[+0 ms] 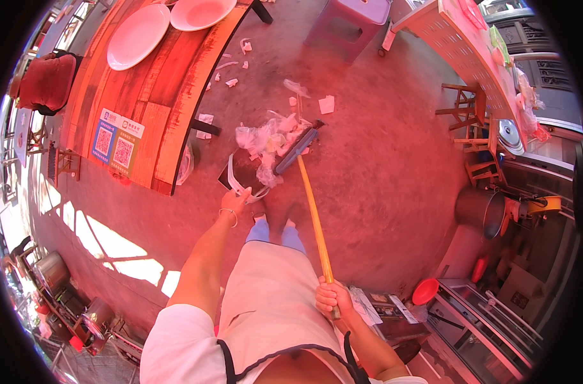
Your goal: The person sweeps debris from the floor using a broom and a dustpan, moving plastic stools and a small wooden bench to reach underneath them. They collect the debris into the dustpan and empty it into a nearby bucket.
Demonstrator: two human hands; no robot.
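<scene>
My left hand (236,200) is closed on the white handle (233,173) of a dark dustpan (247,169) that rests on the floor before my feet. In my right hand (334,298) is the upper end of a broom's yellow stick (315,216). The broom's blue-grey head (295,152) lies slanted on the floor, its dark bristles on the far right side. Between broom head and dustpan is a heap of crumpled clear plastic and pale waste (272,137), partly over the dustpan. A white paper scrap (326,104) lies just beyond.
A wood-patterned table (152,115) with white plates (139,37) stands at the left. More scraps (232,82) lie beside it. A purple stool (346,29) is ahead; small wooden stools (469,105), a perforated table (478,53) and a large metal pot (479,212) stand at the right.
</scene>
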